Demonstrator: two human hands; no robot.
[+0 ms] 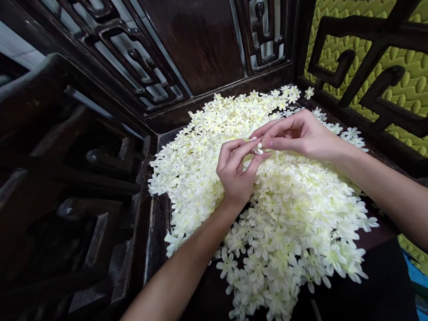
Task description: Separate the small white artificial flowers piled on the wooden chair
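A big heap of small cream-white artificial flowers (290, 209) covers a dark wooden seat (157, 223). Above the heap's middle, my left hand (236, 171) and my right hand (299, 133) meet fingertip to fingertip. Between them they pinch one small white flower (258, 148), the left thumb and forefinger from below, the right fingers from the side. Both forearms reach in from the bottom and right edges of the view.
Carved dark wooden lattice panels (133, 58) stand behind and to the left of the seat. A second lattice (374, 53) on the right backs onto a green textured wall (411, 80). A dark wooden armrest frame (83, 209) fills the left side.
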